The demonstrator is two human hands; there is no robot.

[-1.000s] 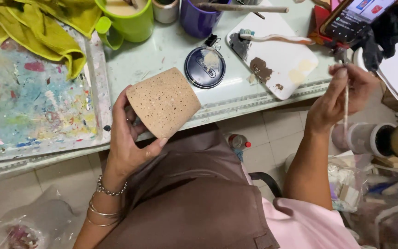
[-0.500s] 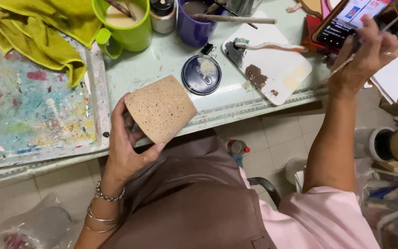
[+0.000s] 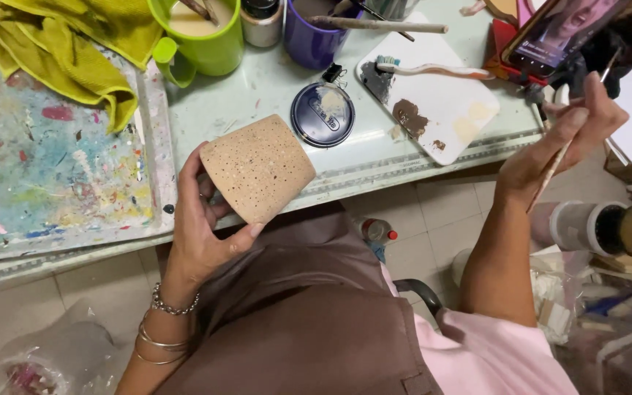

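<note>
Cut off and hidden
The top edge crops the green mug (image 3: 197,40); the left hand (image 3: 202,227) hides the speckled pot's (image 3: 257,167) base.

Pale green table (image 3: 257,95) above beige tiled floor (image 3: 433,212).

A single camera sits on the person's head and looks steeply down over the lap at the front edge of the table (image 3: 272,80). It is close: the left hand (image 3: 202,227) and right hand (image 3: 565,143) fill the middle of the frame, with floor tiles (image 3: 433,212) visible below the table edge.
</note>
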